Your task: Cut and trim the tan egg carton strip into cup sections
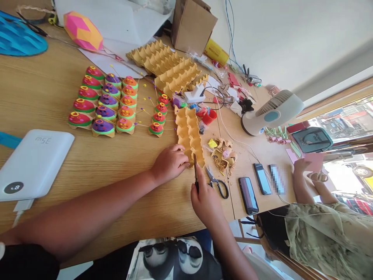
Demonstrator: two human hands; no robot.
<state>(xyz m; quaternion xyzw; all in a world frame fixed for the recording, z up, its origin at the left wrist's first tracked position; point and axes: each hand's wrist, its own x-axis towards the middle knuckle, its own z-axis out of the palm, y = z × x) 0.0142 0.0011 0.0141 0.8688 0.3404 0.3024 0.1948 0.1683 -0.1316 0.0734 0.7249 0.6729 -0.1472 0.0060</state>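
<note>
A yellow egg carton strip (186, 124), two cups wide, lies on the wooden table in front of me. My left hand (171, 162) is closed on its near left edge, fingertips curled against the cardboard. In my right hand (207, 198) is a knife (196, 171) with a dark handle, index finger along its top. The blade points away from me and touches the near end of the strip between the cups. Just right of that hand lies a pair of scissors (218, 182) with black handles. Beyond them are torn carton scraps (224, 155) with crumbs.
Rows of painted carton cups with smiling faces (106, 101) stand to the left. Uncut egg cartons (166, 64) lie at the back. A white fan (271, 112), phones (248, 195) and a power bank (35, 163) are around. At right, another person's hand (301, 165) holds pink paper.
</note>
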